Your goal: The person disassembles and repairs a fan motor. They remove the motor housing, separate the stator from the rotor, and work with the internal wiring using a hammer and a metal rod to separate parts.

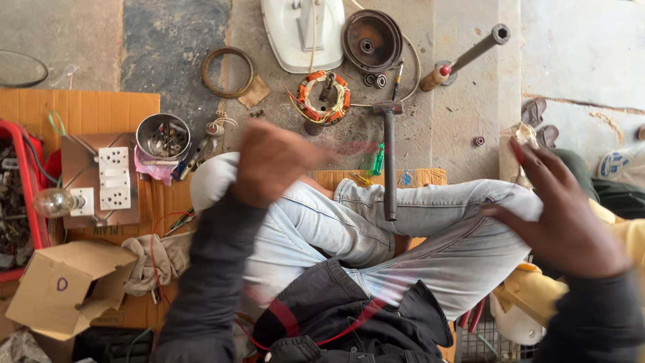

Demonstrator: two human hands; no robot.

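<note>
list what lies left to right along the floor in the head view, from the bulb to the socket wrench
light bulb → switch board → metal bowl of small parts → motor winding → hammer → socket wrench

Floor-level repair workshop: concrete floor [470,121] strewn with a wound motor stator [324,98], hammer [389,158], rusty motor cover [371,40], bearings [375,81], bowl of screws [162,136], switch test board [101,180] with bulb [54,202].

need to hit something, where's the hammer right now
In the head view the hammer lies near the middle, handle resting across the person's knee, its head on the concrete floor just right of the copper-wound stator.
</note>
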